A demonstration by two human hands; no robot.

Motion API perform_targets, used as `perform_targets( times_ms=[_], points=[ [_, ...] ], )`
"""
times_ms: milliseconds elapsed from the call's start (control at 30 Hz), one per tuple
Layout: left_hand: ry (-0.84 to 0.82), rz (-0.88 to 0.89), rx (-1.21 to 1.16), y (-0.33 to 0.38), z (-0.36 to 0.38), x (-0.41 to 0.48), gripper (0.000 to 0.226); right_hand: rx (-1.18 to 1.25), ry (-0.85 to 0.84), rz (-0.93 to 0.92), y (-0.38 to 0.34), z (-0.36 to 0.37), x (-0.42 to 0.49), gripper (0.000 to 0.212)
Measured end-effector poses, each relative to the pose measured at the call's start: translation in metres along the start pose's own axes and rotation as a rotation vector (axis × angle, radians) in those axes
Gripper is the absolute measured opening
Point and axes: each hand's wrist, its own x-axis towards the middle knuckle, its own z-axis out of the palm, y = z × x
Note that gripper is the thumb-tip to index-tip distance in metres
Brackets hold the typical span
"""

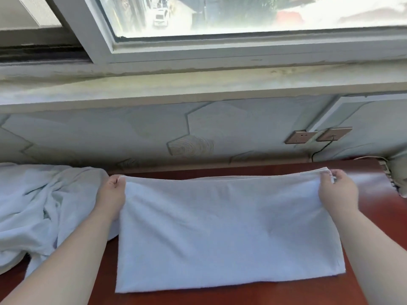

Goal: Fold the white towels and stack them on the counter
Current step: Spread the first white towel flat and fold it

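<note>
- Bright daylight; the only evident source is the window [242, 14] at top of frame.
- View through the glass is overexposed and hazy, blown out to white at upper right.
- The sill [198, 84] is lit from above; the wall [132, 133] beneath it sits in even, dimmer shade.
- Broad pale sheen on the counter [372, 175] at its far right corner.
- Cool bluish cast on the spread towel [229, 227]; shadows there are soft and faint. Darker creases in the crumpled towels [33, 205].
- Wide-angle distortion: frame and sill lines bow and tilt toward the edges.
- Detail is soft and slightly smeared throughout.
</note>
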Motion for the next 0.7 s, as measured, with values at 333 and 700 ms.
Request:
perform_targets(
  times_ms=[333, 700],
  points=[
    [-0.117, -0.139, 0.256, -0.023, 0.052, 0.05, 0.031, -0.149, -0.349, 0.214, 0.029, 0.066, 0.028, 0.019],
    [-0.002, -0.218, 0.293, -0.02, 0.063, 0.046, 0.041, -0.177, -0.366, 0.195, 0.042, 0.065, 0.055, 0.025]
  ],
)
